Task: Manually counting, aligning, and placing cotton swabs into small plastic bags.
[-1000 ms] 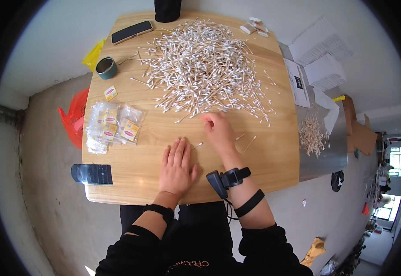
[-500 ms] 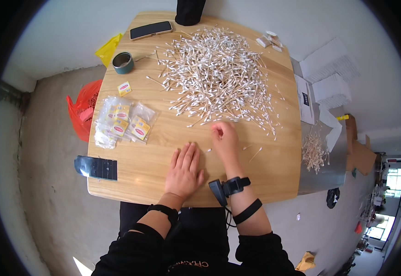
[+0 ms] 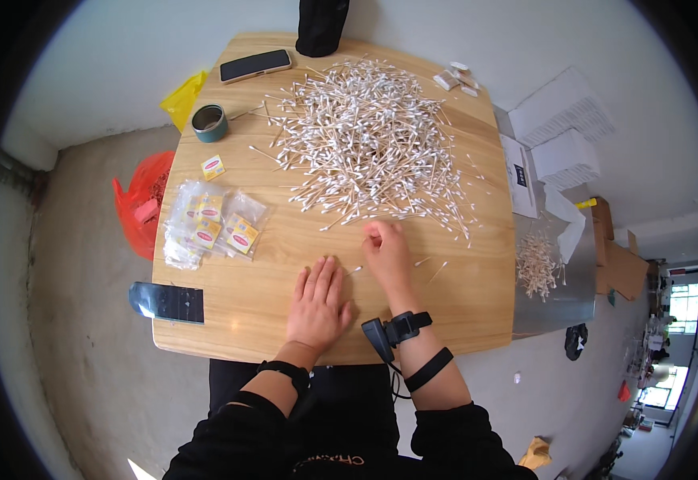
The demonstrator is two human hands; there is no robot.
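Note:
A wide heap of cotton swabs [image 3: 373, 140] with white tips and wooden sticks covers the far middle of the table. My left hand [image 3: 317, 304] lies flat, palm down, on the wood near the front, fingers stretched out. At the near edge of the heap, my right hand [image 3: 386, 250] has its fingers curled together in a pinch. Whatever may be between those fingertips is hidden. One loose swab [image 3: 356, 270] lies between my hands, its tip showing beside the left fingers. Another loose swab [image 3: 438, 271] rests to the right of my right hand.
Clear plastic bags with yellow labels [image 3: 207, 224] lie at the left, near a teal cup [image 3: 210, 124]. A phone [image 3: 255, 66] and a black object [image 3: 322, 28] stand farther back. A dark curved strip [image 3: 166, 302] overhangs the left edge. More swabs [image 3: 537, 266] sit on the metal surface at right.
The whole view has shifted slightly. My right fingers have drawn closer together at the heap's edge. More of the swab between my hands shows now; my left hand stays flat.

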